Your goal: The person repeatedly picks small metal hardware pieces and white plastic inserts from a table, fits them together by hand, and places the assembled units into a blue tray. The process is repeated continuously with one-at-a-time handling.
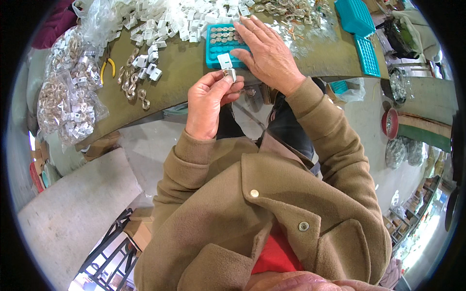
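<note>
My left hand (208, 97) pinches a small white plastic case (225, 62) between thumb and fingers, its lid flipped up. Just beyond it lies a teal tray (212, 54) with rows of small round metal-looking pieces (222, 35) in its far part; the nearer hollows hold none that I can see. Over the tray's right side rests my right hand (269, 53), fingers stretched out and thumb apart, covering part of the rows. Whether those fingers press on the pieces is hidden.
A heap of white cases (179, 19) covers the far table. At the left are bagged parts (73, 87), yellow-handled pliers (108, 70) and clear coiled cords (130, 80). Toward the right lie clear plastic bits (301, 43), a teal basket (355, 18) and another teal tray (367, 56).
</note>
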{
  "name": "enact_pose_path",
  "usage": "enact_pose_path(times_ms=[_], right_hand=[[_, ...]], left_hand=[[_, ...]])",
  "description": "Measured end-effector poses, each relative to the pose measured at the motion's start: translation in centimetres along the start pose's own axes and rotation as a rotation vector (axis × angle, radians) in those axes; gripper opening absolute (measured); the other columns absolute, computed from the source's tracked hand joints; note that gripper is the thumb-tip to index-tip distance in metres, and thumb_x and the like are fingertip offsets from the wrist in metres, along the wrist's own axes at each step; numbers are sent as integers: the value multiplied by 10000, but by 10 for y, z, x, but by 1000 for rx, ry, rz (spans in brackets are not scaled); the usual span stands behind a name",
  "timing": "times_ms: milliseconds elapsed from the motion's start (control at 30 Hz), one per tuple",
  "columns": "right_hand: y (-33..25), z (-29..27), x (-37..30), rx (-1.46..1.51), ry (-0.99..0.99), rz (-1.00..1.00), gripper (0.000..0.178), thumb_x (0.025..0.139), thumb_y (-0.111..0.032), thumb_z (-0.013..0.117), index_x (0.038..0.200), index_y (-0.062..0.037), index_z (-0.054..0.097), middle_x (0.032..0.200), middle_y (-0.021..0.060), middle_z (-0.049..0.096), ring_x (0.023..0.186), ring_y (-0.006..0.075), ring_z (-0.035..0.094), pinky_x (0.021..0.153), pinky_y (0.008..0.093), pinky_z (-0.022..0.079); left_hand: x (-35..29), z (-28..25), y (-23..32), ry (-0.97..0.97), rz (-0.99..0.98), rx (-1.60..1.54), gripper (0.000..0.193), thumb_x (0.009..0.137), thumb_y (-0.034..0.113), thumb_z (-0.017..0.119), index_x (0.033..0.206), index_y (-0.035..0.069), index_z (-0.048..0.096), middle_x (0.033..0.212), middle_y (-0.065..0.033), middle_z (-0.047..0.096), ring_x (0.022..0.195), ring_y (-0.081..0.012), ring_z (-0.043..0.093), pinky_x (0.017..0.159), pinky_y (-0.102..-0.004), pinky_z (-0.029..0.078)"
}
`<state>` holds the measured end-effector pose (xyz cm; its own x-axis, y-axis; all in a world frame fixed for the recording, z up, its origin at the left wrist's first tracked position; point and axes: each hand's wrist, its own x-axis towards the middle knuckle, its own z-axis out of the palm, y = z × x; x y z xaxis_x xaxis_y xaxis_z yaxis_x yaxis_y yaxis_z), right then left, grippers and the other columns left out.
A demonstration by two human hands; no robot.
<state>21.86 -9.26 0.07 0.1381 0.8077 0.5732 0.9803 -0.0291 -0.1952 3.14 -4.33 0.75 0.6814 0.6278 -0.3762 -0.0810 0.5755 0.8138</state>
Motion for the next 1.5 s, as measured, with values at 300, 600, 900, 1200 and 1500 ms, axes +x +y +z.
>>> enact_pose_path(times_ms=[300, 600, 900, 1200, 1500], right_hand=[[-10, -1, -11, 70, 6, 19, 313, 889, -180, 652, 1162, -27, 630, 1200, 125, 652, 1172, 296, 589, 1012, 397, 456], [35, -16, 1, 143, 60, 314, 154, 885, -128, 665, 1012, -73, 734, 898, 90, 674, 807, 280, 651, 708, 354, 510], [40, -24, 4, 357, -7, 367, 152, 900, -155, 676, 983, -29, 696, 831, 44, 674, 767, 147, 636, 702, 289, 506], [41, -31, 11, 352, -262, 288, 217, 884, -167, 672, 1037, -22, 724, 830, 119, 714, 693, 178, 647, 697, 303, 521], [27, -48, 15, 314, -220, 239, 176, 874, -163, 677, 952, -6, 671, 741, 94, 648, 641, 176, 594, 620, 315, 482]], left_hand=[[6, -3, -2, 31, -2, -67, 211, 952, 100, 605, 1129, -15, 614, 1047, -121, 703, 912, -150, 695, 743, -246, 561], [3, 1, -4, 4, -22, -52, 206, 952, 109, 612, 1123, -4, 626, 1054, -106, 703, 914, -136, 689, 735, -237, 556], [-2, 0, -8, -17, -24, -49, 212, 963, 100, 593, 1143, -11, 616, 1085, -126, 697, 938, -139, 691, 746, -238, 573], [-7, 8, -8, -33, -28, -82, 277, 972, 87, 566, 1211, -53, 572, 1133, -146, 675, 998, -163, 677, 805, -251, 573], [0, 9, -5, -89, -21, -100, 302, 981, 68, 548, 1256, -55, 554, 1183, -154, 660, 1048, -173, 670, 830, -246, 584]])
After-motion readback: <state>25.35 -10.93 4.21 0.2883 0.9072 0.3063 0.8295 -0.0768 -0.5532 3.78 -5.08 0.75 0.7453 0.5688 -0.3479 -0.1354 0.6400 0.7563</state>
